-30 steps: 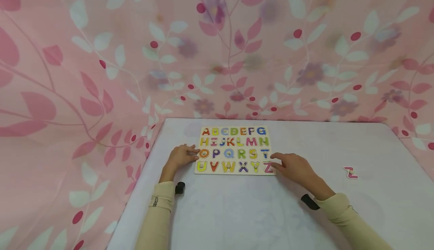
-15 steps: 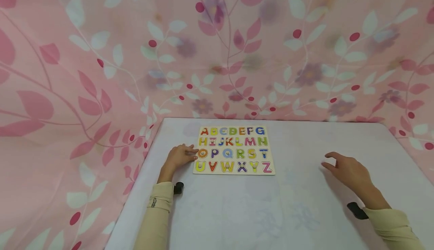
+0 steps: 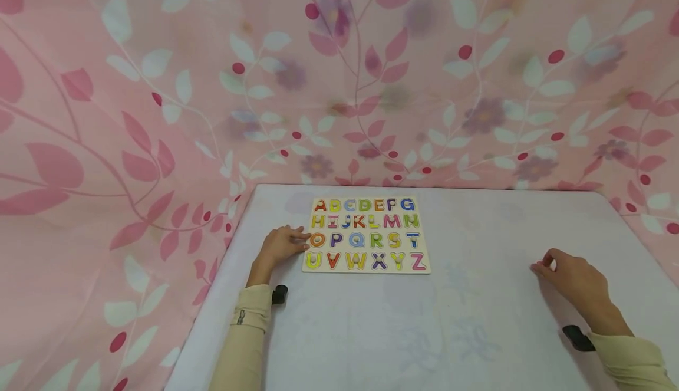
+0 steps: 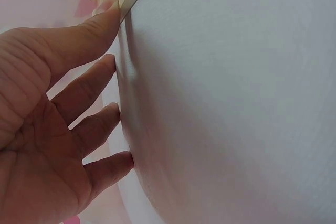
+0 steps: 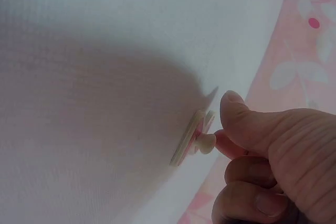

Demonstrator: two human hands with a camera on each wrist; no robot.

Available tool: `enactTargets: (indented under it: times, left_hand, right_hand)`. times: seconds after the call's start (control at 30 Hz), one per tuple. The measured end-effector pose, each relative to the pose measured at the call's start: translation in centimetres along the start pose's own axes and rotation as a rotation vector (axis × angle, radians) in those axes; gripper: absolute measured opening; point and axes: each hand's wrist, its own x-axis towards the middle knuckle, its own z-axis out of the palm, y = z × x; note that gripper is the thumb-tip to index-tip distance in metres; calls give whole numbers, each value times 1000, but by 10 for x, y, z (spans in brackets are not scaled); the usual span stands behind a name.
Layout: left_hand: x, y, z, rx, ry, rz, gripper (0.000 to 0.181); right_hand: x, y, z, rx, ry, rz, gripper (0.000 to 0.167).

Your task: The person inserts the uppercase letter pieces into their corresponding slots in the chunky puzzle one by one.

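Note:
A wooden alphabet board [image 3: 366, 231] lies on the table, letter pieces with knobs filling nearly all of it. Its bottom right place shows a flat pink Z without a knob. My left hand [image 3: 281, 245] rests at the board's left edge, thumb touching it, fingers spread. At the far right my right hand [image 3: 575, 285] is lowered over the loose Z piece [image 5: 185, 142], mostly covered in the head view. In the right wrist view its pale knob [image 5: 206, 142] stands by the index fingertip, with the thumb just above. Whether they pinch it is unclear.
A white cloth [image 3: 371, 332] covers the table. Pink floral fabric [image 3: 339, 84] rises behind it and along the left side. Each wrist carries a small black device, such as the left one [image 3: 279, 294].
My right hand has moved from the board's lower right corner to the far right, reaching the loose Z piece. My left hand stays at the board's left edge.

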Motion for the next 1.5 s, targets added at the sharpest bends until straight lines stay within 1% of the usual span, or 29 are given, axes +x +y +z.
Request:
enactTargets:
  times: [0.23, 0.4, 0.5, 0.63, 0.83, 0.9, 1.0, 1.13, 1.3, 1.4, 1.5]
  left_hand:
    - [0, 0, -1, -7, 0, 1, 35]
    - [0, -1, -1, -8, 10, -4, 35]
    - [0, -1, -1, -14, 11, -7, 35]
    - [1, -1, -1, -21, 17, -6, 35]
    - [2, -1, -1, -24, 22, 0, 35]
    - [2, -1, -1, -21, 21, 1, 34]
    - [2, -1, -1, -24, 21, -6, 34]
    - [2, -1, 1, -35, 7, -6, 34]
    - [2, -1, 2, -18, -3, -1, 35]
    - [1, 0, 1, -12, -4, -5, 35]
    - [-1, 2, -1, -17, -8, -7, 35]
  right_hand:
    - [1, 7, -2, -27, -26, 74, 38]
    - [3, 7, 1, -22, -15, 58, 36]
    - [6, 0, 4, -15, -6, 30, 37]
    - [11, -24, 14, -1, 6, -28, 32]
    - [20, -80, 31, 15, 34, -127, 27]
    - [24, -100, 36, 15, 22, -141, 27]
    - [33, -129, 45, 7, -16, -142, 29]
    - [41, -160, 60, 2, -71, -150, 29]
    - [43, -186, 77, 18, -94, -193, 30]
    - [45, -195, 84, 31, -90, -212, 31]
    - [45, -200, 90, 39, -84, -235, 31]
